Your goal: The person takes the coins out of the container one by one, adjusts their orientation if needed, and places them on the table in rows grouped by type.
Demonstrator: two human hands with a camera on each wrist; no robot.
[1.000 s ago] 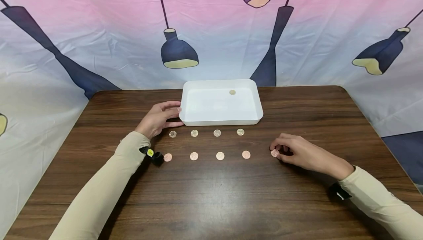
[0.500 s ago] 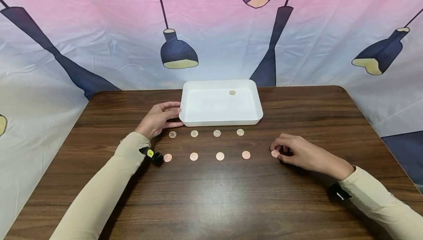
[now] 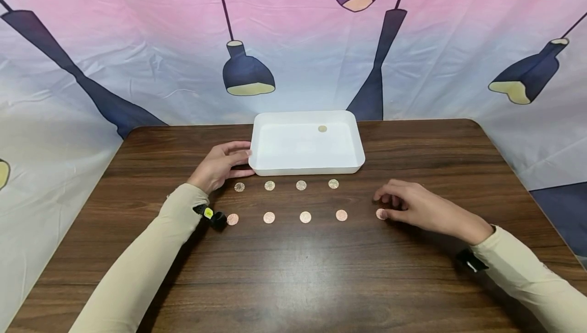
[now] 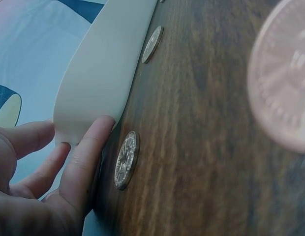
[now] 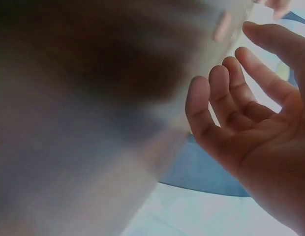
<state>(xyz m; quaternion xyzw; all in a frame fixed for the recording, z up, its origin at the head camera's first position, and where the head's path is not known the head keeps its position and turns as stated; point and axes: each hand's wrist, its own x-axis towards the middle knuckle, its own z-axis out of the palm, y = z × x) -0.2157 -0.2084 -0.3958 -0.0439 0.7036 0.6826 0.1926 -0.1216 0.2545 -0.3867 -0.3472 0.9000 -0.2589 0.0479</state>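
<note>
At the left end of the white tray (image 3: 307, 171), my left hand (image 3: 215, 165) touches the wall with nearly straight fingers. In the left wrist view, the fingertips (image 4: 104, 124) rest against that wall. A copper-coloured coin (image 3: 380, 214) lies on the table at the right end of a row, the thumb of my right hand (image 3: 415, 205) beside or just over its edge. The other right fingers are spread away from the thumb. Nothing shows between them in the right wrist view, where the hand (image 5: 260, 113) is loosely bent. One gold-coloured coin (image 3: 323, 129) lies inside the tray.
Several gold-coloured coins (image 3: 301, 185) form a row just before the tray. Closer to me, other copper-coloured coins (image 3: 305, 217) lie in a second row on the brown wooden table (image 3: 293, 282). A printed curtain (image 3: 302, 58) hangs behind the table.
My right hand's fingers have parted from the copper-coloured coin, the index finger lifting up and away. That coin now lies on the table. My left hand and the tray have stayed put.
</note>
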